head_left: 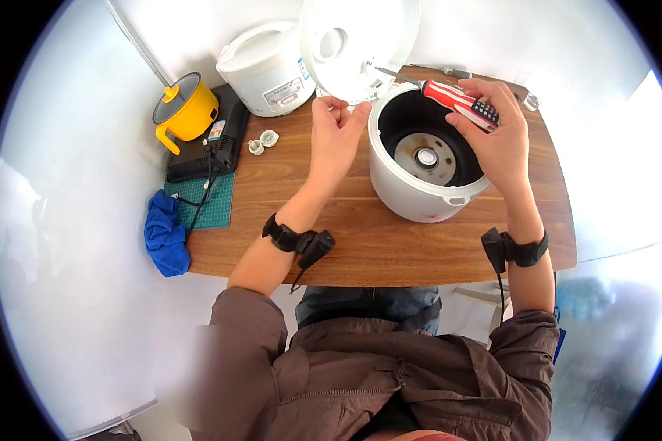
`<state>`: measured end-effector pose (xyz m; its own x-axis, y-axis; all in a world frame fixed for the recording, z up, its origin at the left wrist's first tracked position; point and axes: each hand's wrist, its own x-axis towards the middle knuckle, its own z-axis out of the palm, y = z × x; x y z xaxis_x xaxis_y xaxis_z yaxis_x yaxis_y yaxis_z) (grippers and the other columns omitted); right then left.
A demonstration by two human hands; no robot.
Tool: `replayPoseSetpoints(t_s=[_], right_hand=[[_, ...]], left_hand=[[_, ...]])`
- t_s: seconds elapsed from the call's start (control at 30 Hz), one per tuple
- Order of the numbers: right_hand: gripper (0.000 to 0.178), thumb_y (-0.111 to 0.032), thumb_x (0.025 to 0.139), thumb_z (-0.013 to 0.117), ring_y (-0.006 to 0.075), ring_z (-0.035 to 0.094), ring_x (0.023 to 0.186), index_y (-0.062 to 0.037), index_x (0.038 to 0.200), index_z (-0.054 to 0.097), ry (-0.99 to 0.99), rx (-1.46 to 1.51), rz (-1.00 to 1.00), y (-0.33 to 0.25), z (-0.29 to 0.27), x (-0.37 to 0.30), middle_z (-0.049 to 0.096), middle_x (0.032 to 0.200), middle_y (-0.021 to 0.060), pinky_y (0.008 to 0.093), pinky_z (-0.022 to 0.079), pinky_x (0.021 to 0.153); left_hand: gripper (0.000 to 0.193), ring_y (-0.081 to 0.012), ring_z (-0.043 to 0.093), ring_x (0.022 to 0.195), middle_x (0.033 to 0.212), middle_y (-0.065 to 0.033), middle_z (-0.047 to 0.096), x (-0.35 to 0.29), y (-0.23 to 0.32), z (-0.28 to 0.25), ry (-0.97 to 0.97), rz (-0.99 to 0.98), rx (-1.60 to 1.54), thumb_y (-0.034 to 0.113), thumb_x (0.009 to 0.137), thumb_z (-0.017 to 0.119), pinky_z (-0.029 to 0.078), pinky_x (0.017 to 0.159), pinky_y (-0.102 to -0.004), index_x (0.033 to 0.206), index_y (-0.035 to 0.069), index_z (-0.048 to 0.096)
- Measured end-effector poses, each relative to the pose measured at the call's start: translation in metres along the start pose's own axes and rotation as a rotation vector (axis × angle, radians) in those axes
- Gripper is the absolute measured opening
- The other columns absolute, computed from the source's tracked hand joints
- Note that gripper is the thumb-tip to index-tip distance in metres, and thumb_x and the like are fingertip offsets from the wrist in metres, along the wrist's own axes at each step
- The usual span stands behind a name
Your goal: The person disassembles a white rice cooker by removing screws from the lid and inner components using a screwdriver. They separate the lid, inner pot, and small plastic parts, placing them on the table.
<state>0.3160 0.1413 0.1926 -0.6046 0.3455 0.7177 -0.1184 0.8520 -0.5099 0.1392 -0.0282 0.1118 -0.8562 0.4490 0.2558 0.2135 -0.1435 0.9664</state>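
Observation:
An open white rice cooker (412,200) stands before me, a bare heating plate (449,165) with stains at the bottom of its dark well. Its white lid (360,40) is tipped up at the back. My right hand (499,128), above the cooker's right side, is wrapped round the red, white and black handle of a screwdriver (449,95). The shaft points left, with the tip at the lid's inner face; contact is hard to tell. Just left of the cooker's rim, near the lid's hinge, my left hand (337,140) has its fingers curled; whatever they hold, if anything, is hidden.
Behind on the left stands a second white cooker (265,73). A yellow pot (186,110) sits on a black appliance (228,132) by a green mat (217,209) and blue cloth (165,235). Small white parts (265,141) and another screwdriver (457,73) lie on the wooden table (309,250).

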Motion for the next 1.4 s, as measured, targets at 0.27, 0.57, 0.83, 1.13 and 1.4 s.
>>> replayPoseSetpoints(t_s=[0.27, 0.57, 0.83, 1.13, 1.4], right_hand=[[0.039, -0.011, 0.079, 0.086, 0.0200, 0.064, 0.094, -0.0089, 0.116, 0.073, 0.056, 0.017, 0.067, 0.008, -0.001, -0.006, 0.067, 0.100, 0.0050, 0.0336, 0.052, 0.085], [0.041, -0.012, 0.079, 0.086, 0.0194, 0.062, 0.094, -0.0088, 0.118, 0.072, 0.091, 0.020, 0.200, 0.007, 0.000, -0.007, 0.066, 0.097, 0.0048, 0.0337, 0.052, 0.085], [0.040, -0.013, 0.081, 0.085, 0.0180, 0.063, 0.094, -0.0089, 0.118, 0.072, 0.081, 0.050, 0.218, 0.013, 0.001, -0.011, 0.067, 0.100, 0.0048, 0.0331, 0.052, 0.085], [0.038, -0.015, 0.083, 0.084, 0.0179, 0.062, 0.095, -0.0090, 0.119, 0.072, 0.069, 0.043, 0.224, 0.012, 0.001, -0.012, 0.067, 0.099, 0.0048, 0.0332, 0.052, 0.085], [0.038, -0.016, 0.084, 0.085, 0.0156, 0.063, 0.090, -0.0073, 0.118, 0.073, 0.064, 0.002, 0.218, 0.012, 0.002, -0.012, 0.068, 0.098, 0.0039, 0.0306, 0.053, 0.083]], left_hand=[[0.021, -0.0123, 0.057, 0.065, 0.077, -0.0008, 0.059, -0.025, 0.050, 0.000, 0.012, 0.875, 0.598, 0.016, 0.092, 0.076, 0.046, 0.054, -0.0273, 0.091, 0.005, 0.058], [0.011, -0.0220, 0.071, 0.077, 0.078, -0.0080, 0.064, 0.036, 0.124, 0.031, -0.171, 1.077, 1.678, 0.002, 0.069, 0.075, 0.060, 0.057, -0.0326, 0.076, 0.005, 0.068], [0.006, -0.0229, 0.071, 0.077, 0.079, -0.0088, 0.064, 0.049, 0.114, 0.019, -0.264, 1.119, 1.590, 0.003, 0.068, 0.075, 0.062, 0.059, -0.0349, 0.070, 0.004, 0.070], [0.005, -0.0238, 0.072, 0.077, 0.076, -0.0095, 0.066, 0.055, 0.103, 0.017, -0.299, 1.252, 1.655, 0.004, 0.070, 0.074, 0.061, 0.059, -0.0341, 0.072, 0.004, 0.069], [0.003, -0.0285, 0.072, 0.069, 0.071, -0.0118, 0.067, 0.059, 0.098, 0.020, -0.327, 1.084, 1.401, 0.006, 0.073, 0.073, 0.060, 0.059, -0.0376, 0.072, 0.006, 0.070]])
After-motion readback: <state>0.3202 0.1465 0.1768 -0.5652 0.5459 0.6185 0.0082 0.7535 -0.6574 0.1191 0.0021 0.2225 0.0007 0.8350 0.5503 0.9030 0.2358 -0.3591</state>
